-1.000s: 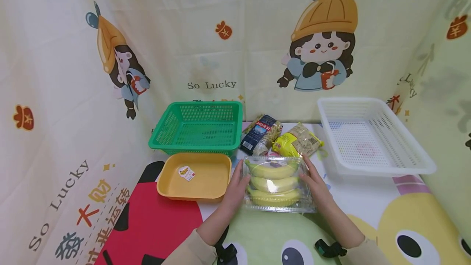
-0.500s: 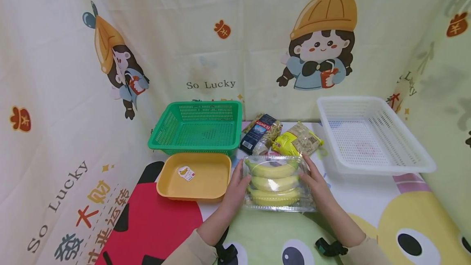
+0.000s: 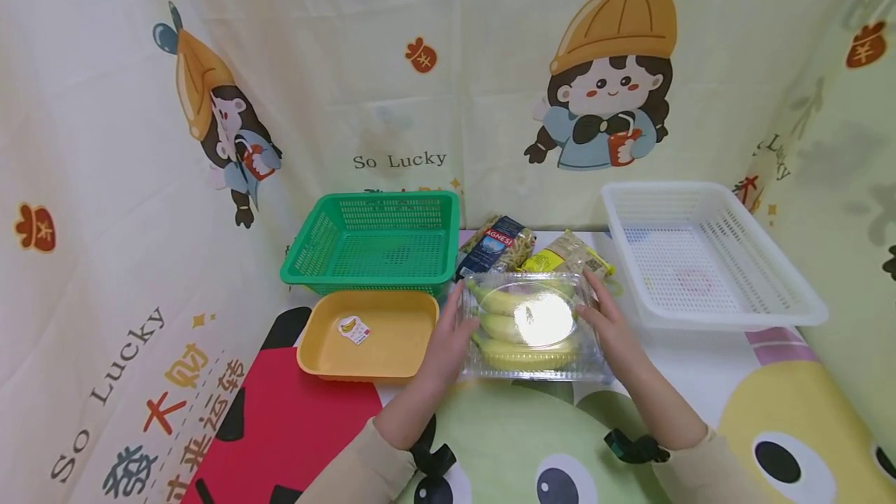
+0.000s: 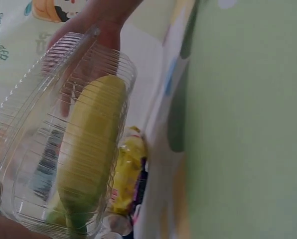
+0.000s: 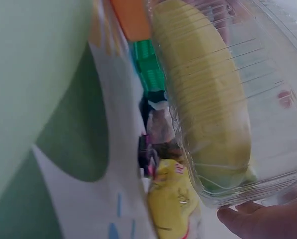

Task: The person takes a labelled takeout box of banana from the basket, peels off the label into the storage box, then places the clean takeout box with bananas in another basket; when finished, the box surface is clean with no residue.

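Note:
A clear plastic clamshell box [image 3: 525, 373] with several yellow bananas [image 3: 500, 325] inside is lifted off the table. My left hand [image 3: 445, 342] grips its left side, thumb on the lid. On the opposite side my right hand [image 3: 614, 333] holds it the same way. Both wrist views show a gap under the box [image 4: 34, 99]; a banana [image 5: 203, 94] lies along its near wall. Behind it are a dark blue Agnesi pasta bag [image 3: 493, 243] and a yellow bag [image 3: 553, 257], their lower parts partly hidden by the box.
A green basket [image 3: 392, 283] stands at the back left. In front of it is a yellow tray [image 3: 392, 341] with a banana-picture label [image 3: 354, 330] inside. A large white basket [image 3: 707, 317] stands at the right. Patterned cloth walls [image 3: 483, 84] enclose the table.
Both hands have raised the banana box from the table, and it now sits higher in the head view, overlapping the two bags more. A bright glare has appeared on its lid.

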`<state>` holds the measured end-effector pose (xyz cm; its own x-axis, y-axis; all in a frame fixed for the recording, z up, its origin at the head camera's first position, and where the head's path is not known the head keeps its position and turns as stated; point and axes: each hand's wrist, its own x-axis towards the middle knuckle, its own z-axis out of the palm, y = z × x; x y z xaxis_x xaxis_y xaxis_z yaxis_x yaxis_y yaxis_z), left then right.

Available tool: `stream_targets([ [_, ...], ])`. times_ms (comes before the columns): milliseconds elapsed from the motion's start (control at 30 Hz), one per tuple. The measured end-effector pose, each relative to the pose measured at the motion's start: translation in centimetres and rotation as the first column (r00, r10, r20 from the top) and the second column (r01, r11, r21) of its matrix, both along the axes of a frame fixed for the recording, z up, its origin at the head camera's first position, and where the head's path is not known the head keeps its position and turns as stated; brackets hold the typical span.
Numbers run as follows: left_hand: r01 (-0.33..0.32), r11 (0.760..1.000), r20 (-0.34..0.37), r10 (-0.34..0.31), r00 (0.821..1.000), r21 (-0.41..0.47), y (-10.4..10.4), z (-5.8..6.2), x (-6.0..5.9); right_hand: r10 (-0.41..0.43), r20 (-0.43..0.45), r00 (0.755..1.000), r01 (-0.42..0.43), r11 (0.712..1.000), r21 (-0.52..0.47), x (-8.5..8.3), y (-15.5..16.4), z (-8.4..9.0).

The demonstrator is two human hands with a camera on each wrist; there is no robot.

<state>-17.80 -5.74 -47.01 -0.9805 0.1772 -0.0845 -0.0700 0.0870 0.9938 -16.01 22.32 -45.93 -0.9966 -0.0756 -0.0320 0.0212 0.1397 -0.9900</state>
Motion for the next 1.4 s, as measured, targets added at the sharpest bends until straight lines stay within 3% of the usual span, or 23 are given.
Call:
stream_targets([
  [133,-0.013,0.998,0.039,0.011,0.999,0.054,0.2,1.4,-0.7,-0.003,0.018,1.000,0.002,1.000,0.014,-0.7,0.4,1.2],
  [400,-0.062,0.983,0.006,0.062,0.998,0.172,0.9,3.5,-2.6,0.012,0.013,1.000,-0.014,0.992,0.123,-1.7,1.8,3.6],
  [667,-0.091,0.964,-0.003,0.095,0.995,0.250,2.1,4.7,-4.6,0.063,0.045,0.997,-0.066,0.994,0.085,-2.1,2.2,4.6],
  [1000,-0.099,0.971,-0.002,0.101,0.995,0.220,4.3,5.8,-5.6,-0.021,0.037,0.999,0.018,0.998,0.062,-3.3,3.5,5.5],
  [1267,-0.015,0.991,-0.010,0.016,1.000,0.135,6.6,7.1,-7.5,-0.090,0.086,0.992,0.091,0.996,0.001,-4.8,6.2,7.1],
  [1400,0.042,0.996,-0.004,-0.042,0.999,0.079,7.3,7.2,-8.1,-0.143,0.094,0.985,0.149,0.987,-0.065,-6.1,8.5,7.6],
])
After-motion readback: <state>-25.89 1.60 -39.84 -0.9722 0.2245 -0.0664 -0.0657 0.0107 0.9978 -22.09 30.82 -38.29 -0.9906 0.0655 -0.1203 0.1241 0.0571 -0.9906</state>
